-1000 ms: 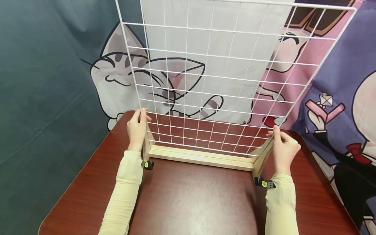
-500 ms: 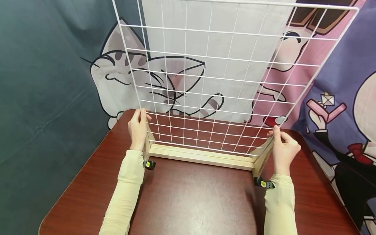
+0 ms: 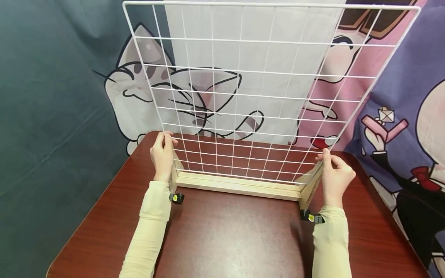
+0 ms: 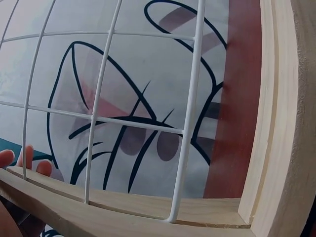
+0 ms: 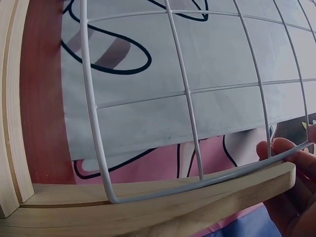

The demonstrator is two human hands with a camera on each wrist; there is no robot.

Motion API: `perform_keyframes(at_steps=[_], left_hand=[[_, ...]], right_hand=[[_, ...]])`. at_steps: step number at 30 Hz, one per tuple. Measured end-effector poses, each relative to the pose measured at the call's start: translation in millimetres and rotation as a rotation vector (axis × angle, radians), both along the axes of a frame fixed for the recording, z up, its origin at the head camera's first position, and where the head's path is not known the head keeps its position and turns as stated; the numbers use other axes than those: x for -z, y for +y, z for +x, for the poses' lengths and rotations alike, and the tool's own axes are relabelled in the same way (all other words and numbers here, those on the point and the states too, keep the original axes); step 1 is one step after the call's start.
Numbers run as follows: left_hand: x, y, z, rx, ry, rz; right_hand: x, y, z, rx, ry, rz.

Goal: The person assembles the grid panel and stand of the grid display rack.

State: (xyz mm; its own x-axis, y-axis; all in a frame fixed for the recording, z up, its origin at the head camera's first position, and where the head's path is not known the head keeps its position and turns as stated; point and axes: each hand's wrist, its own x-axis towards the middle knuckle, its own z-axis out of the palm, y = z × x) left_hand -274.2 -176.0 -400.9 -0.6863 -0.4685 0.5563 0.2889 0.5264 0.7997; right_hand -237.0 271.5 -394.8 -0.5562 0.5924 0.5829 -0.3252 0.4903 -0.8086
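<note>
A white wire grid panel [image 3: 236,93] stands tilted between two wooden side boards, the left board [image 3: 176,166] and the right board [image 3: 308,189]. A grooved wooden crossbar [image 3: 238,185] joins the boards at the bottom. My left hand [image 3: 162,156] pinches the panel's left edge near the board's top; my right hand [image 3: 335,179] pinches the right edge. In the left wrist view the panel's bottom wire [image 4: 189,108] is apart from the crossbar [image 4: 279,108]. A gap also shows in the right wrist view between bottom wire [image 5: 95,106] and crossbar [image 5: 12,106]. Fingers partly hide the side edges.
The frame stands on a reddish-brown table [image 3: 233,239]. Behind it hangs a printed cloth [image 3: 139,104] with cartoon cats and figures, close to the table's far edge. A dark green cloth [image 3: 52,116] hangs at the left.
The panel's upper left corner has come down into view, and its left side sits slightly lower. My left hand has dropped a little with it. The right hand stays nearly in place.
</note>
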Motion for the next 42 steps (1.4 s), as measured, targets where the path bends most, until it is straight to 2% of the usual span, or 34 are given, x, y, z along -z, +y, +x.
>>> perform_keyframes(at_steps=[14, 23, 30, 38, 42], left_hand=[[2.4, 1.2, 1.4, -0.016, 0.021, 0.045], [15.3, 0.2, -1.0, -0.003, 0.029, 0.025], [15.7, 0.2, 0.0, -0.014, 0.013, -0.022], [15.2, 1.1, 2.1, 0.023, -0.006, -0.045], [14.8, 1.6, 2.5, 0.023, -0.002, -0.048]], right_hand=[[-3.7, -2.5, 1.4, 0.017, -0.012, 0.033], [-5.0, -8.2, 1.6, 0.049, -0.017, 0.017], [-1.6, -4.0, 1.3, 0.033, -0.023, 0.03], [-0.7, -4.4, -0.1, -0.002, 0.014, 0.009], [-0.9, -5.2, -0.3, -0.007, 0.004, -0.012]])
